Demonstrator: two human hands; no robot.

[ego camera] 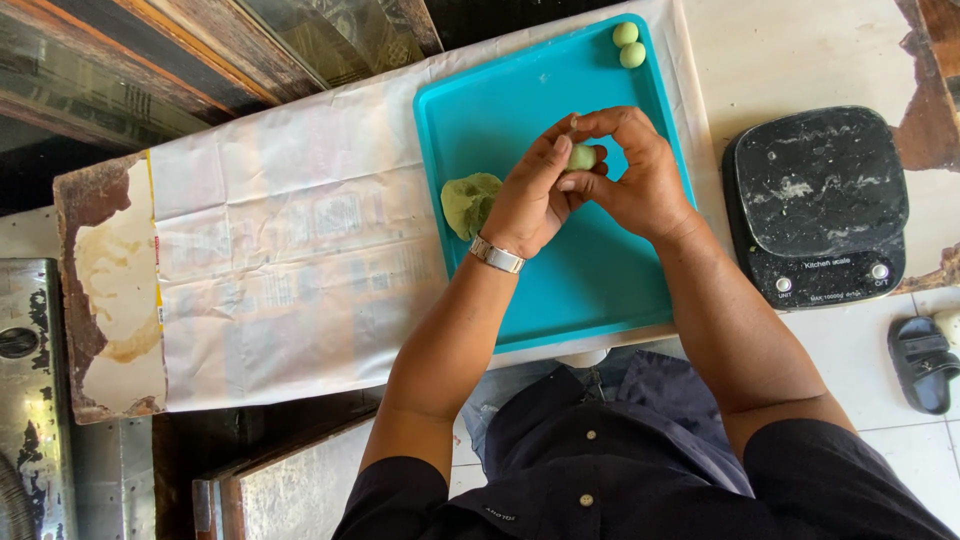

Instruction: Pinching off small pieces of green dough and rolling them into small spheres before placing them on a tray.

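Your left hand [535, 195] and right hand [630, 175] meet over the middle of the teal tray [600, 290], fingers curled in around a small green dough piece [582, 157]. Both hands pinch it: your left thumb and fingertips press on it from one side, your right fingers wrap over and under it from the other. Only a sliver of the piece shows between your fingers, so you cannot tell its full shape, or whether anything is tucked inside it.

Just left of your left hand a larger dough lump [470, 203] lies on the tray near its left rim; your hand covers its right edge. A metal wristwatch [497, 255] sits on your left wrist. At the tray's far corner two finished dough balls [628, 45] rest touching each other, well apart from your hands.

The tray lies on a sheet of pale paper [280, 260] spread over a worn board; the printing on the paper is too faint to make out. To your right, near the tray but apart from it, stands a black kitchen scale [815, 200], its plate smeared with flour. A dark sandal [922, 360] lies on the tiled floor at the right, partly cut off by the frame. Your forearms hide the tray's near edge.
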